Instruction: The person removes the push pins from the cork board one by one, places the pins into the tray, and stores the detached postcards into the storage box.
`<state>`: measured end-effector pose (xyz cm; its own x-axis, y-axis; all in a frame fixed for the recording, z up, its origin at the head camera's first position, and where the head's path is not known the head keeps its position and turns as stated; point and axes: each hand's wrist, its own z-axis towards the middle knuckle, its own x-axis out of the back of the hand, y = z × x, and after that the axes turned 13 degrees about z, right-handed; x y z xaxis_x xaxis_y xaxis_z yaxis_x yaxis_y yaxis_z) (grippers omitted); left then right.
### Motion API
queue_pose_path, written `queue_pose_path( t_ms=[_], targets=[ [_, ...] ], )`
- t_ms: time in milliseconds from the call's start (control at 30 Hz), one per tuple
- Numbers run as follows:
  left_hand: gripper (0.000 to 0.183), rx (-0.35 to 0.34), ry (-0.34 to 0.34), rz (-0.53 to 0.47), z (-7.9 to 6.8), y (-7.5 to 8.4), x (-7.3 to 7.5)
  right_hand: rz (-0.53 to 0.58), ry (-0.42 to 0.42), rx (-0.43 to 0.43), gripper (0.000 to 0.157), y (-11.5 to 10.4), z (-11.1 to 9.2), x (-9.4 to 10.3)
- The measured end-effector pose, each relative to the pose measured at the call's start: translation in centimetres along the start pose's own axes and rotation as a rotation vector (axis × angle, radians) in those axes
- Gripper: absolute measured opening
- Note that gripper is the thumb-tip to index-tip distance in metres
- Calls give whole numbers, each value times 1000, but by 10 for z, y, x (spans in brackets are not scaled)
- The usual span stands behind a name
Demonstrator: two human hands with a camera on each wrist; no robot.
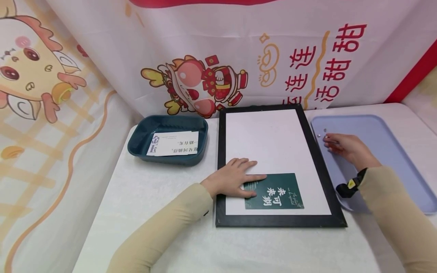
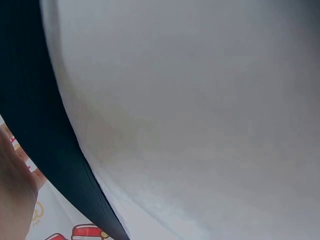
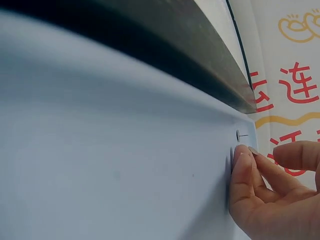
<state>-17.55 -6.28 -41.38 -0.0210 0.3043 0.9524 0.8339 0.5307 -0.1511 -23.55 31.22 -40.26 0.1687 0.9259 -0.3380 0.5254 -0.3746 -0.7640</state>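
Observation:
A green card (image 1: 277,195) with white lettering lies on the lower part of a black-framed white board (image 1: 266,142). My left hand (image 1: 235,177) lies with fingers spread across the board and the card's left edge, thumb and a finger on the card. Over the blue tray (image 1: 372,140) on the right, my right hand (image 1: 349,148) pinches a small silver thumbtack (image 3: 253,150) between thumb and finger. Another thumbtack (image 3: 238,135) lies just beyond those fingertips in the tray, its pin showing in the right wrist view.
A dark teal basket (image 1: 167,161) with several white printed cards (image 1: 174,144) stands left of the board. The board's black frame (image 1: 317,159) runs alongside the tray's left rim. A printed cloth (image 1: 252,45) hangs behind the white-covered table (image 1: 164,189).

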Motion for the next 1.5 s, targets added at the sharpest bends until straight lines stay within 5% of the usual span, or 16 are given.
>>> queue_pose_path(
  t_ms=[567, 767, 1100, 1500],
  targets=[
    [65, -3, 1, 9, 1, -1, -2, -33, -22, -2, 46, 0, 2, 3],
    [65, 2, -6, 19, 1, 0, -2, -200, 37, 62, 16, 3, 4, 0],
    [65, 3, -7, 24, 1, 0, -2, -315, 21, 156, 57, 5, 1, -12],
    [65, -4, 2, 3, 0, -2, -3, -695, 53, 242, 57, 10, 1, -32]
  ],
)
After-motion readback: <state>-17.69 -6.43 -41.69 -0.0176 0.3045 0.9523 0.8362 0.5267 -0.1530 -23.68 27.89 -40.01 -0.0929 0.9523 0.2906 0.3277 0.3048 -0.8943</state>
